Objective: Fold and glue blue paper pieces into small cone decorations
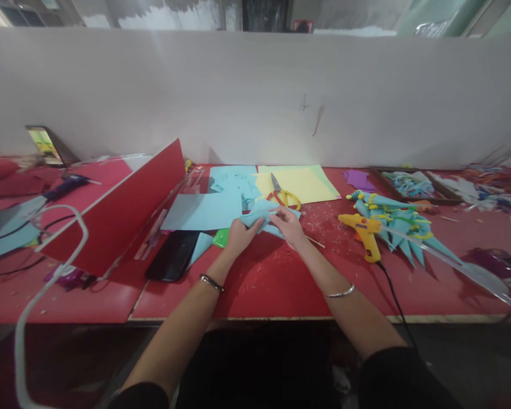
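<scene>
Both hands meet over the red table, holding a piece of light blue paper (259,209) that is bent between them. My left hand (239,234) grips its left side, thumb along the near edge. My right hand (288,227) pinches its right side. Another bit of blue paper shows beneath the fingers. Just beyond lie scissors (290,199) with yellow and orange handles, on sheets of pale yellow paper (315,180). A flat blue sheet (202,211) and blue scraps (236,184) lie to the left. Near my left hand is a green object (221,238).
A black phone (172,255) and a blue paper cone (201,247) lie left. An upright red board (123,216) divides the table. At right are a yellow glue gun (365,233) with cord, a pile of blue paper cones (402,227) and a tray (445,199) of scraps.
</scene>
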The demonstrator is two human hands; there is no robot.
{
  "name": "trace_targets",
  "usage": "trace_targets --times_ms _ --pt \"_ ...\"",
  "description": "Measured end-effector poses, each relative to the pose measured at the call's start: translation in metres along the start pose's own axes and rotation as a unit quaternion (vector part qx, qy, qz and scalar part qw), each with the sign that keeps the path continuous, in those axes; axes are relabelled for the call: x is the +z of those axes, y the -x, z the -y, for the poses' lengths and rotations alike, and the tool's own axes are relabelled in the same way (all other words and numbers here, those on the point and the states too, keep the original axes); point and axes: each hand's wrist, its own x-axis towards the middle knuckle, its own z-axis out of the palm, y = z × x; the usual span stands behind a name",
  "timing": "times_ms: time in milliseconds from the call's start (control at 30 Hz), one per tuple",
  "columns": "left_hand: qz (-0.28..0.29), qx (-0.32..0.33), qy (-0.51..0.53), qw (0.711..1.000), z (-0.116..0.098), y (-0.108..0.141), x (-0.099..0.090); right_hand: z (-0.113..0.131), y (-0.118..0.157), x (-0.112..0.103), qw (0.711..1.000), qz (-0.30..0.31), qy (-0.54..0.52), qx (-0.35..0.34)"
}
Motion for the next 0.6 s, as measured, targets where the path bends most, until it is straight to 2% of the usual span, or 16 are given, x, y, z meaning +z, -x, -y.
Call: trace_targets --times_ms 100,267,600 --pt "-0.004 -0.003 -0.014 1.000 0.0041 -0.0022 0.0005 -0.0014 0.0002 0.0011 1.000 -0.007 0.027 0.007" --pt "0.001 -0.012 -0.005 1.000 0.0058 -0.0048 0.0002 -0.0038 0.0003 0.0032 0.999 -0.023 0.007 0.023" --pt "0.081 -0.017 0.127 0.988 0.0013 -0.0027 -0.0035 0.0011 0.0045 0.0053 0.992 0.082 0.076 -0.060"
